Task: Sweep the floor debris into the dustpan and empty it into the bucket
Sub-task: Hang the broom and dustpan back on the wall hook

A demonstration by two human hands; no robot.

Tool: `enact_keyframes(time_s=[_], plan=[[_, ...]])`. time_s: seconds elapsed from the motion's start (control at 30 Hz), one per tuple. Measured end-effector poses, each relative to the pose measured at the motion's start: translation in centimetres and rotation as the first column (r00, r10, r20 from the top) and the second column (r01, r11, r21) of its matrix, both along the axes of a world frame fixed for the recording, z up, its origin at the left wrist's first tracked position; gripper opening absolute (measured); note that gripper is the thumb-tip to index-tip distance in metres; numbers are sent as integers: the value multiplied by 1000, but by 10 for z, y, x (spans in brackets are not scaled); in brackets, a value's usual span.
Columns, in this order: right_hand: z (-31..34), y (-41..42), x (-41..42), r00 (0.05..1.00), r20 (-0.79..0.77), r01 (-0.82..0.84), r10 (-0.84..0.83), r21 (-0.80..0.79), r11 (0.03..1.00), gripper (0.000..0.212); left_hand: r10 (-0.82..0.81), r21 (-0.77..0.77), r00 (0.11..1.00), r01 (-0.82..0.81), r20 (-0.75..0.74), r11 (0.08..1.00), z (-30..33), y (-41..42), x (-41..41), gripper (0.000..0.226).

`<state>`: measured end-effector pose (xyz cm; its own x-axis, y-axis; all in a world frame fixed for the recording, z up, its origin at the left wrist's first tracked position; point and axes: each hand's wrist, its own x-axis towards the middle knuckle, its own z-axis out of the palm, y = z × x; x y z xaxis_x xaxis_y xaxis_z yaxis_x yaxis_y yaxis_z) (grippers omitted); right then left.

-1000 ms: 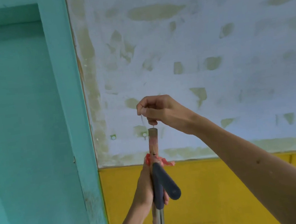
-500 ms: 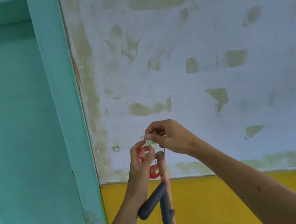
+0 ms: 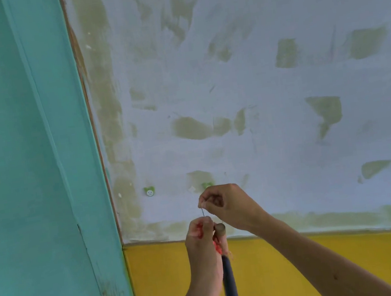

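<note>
I judge sweeping finished or unstarted: below the wall hook (image 3: 149, 192), my left hand (image 3: 202, 243) grips the handles (image 3: 227, 277), right hand (image 3: 227, 205) pinches their string (image 3: 202, 212).

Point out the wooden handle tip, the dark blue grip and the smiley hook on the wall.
wooden handle tip (image 3: 220, 227): head view, its rounded top end.
dark blue grip (image 3: 230, 284): head view, mid-length.
smiley hook (image 3: 149, 192): head view, its face.

The wall (image 3: 256, 90) looks like matt, patchy plaster, whitish skim over olive patches. Below it, the yellow band (image 3: 280, 273) is smooth paint. Left of the wall, the teal frame (image 3: 43, 168) is painted, scuffed low down. The handle tip (image 3: 220, 229) looks wooden; the grip (image 3: 230, 287) below it dark, smooth plastic.
</note>
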<state>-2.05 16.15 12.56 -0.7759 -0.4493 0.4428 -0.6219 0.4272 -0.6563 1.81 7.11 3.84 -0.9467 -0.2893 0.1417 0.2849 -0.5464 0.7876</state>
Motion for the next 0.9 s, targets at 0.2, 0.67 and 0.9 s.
enact_keyframes(time_s=[0.2, 0.67, 0.9], plan=[[-22, -7, -50, 980, 5, 197, -198, -144, 970, 7, -31, -82, 999, 32, 10, 996, -1, -19, -53, 17], [-82, -12, -134, 916, 147, 402, -374, -329, 855, 19, 191, -137, 967, -169, 167, 976, -18, -12, -147, 18], [-95, -28, -138, 832, 257, 553, -493, -466, 691, 16, 267, -151, 934, -236, 238, 960, -22, -16, -167, 20]])
